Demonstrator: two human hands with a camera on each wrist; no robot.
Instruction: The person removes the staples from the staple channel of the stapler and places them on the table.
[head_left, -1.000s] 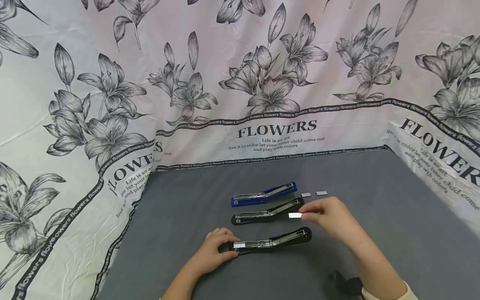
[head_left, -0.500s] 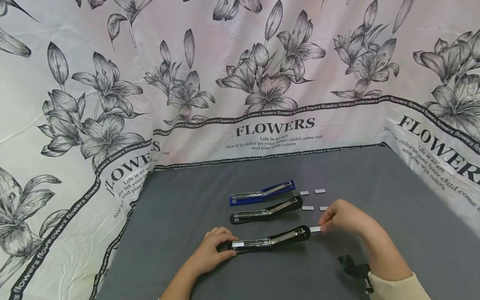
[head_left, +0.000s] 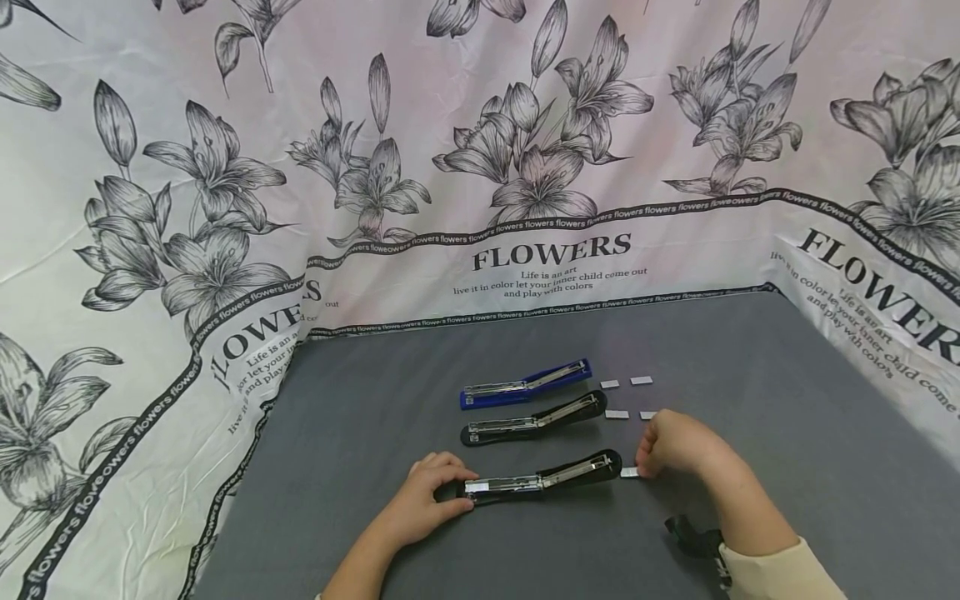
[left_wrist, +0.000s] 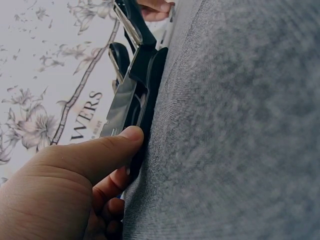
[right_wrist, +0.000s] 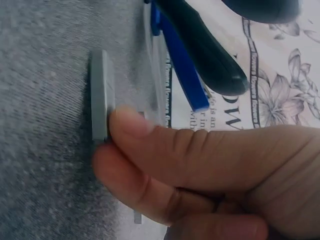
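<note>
Nearest me on the grey cloth lies a black stapler (head_left: pixel 577 475), its upper arm swung back to the right and its metal channel exposed. My left hand (head_left: pixel 423 504) grips its left end between thumb and fingers; the left wrist view shows the thumb (left_wrist: pixel 131 134) on the stapler's side. Just past the stapler's right end, my right hand (head_left: pixel 678 446) pinches one end of a small silvery staple strip (right_wrist: pixel 100 95). That strip is low, close to the cloth; whether it touches cannot be told. A pale piece (head_left: pixel 477 486) sits in the channel beside my left fingers.
Behind stand a second opened black stapler (head_left: pixel 532 421) and an opened blue stapler (head_left: pixel 525 385). More staple strips (head_left: pixel 617 414) lie to their right, one partly hidden by my right hand. Flower-printed curtain (head_left: pixel 555 275) borders the grey table surface (head_left: pixel 360 400) at back and sides.
My right hand has carried the staple strip from above the middle stapler, rightward and toward me, then lowered it beside the near stapler's right end. The left hand keeps its grip.
</note>
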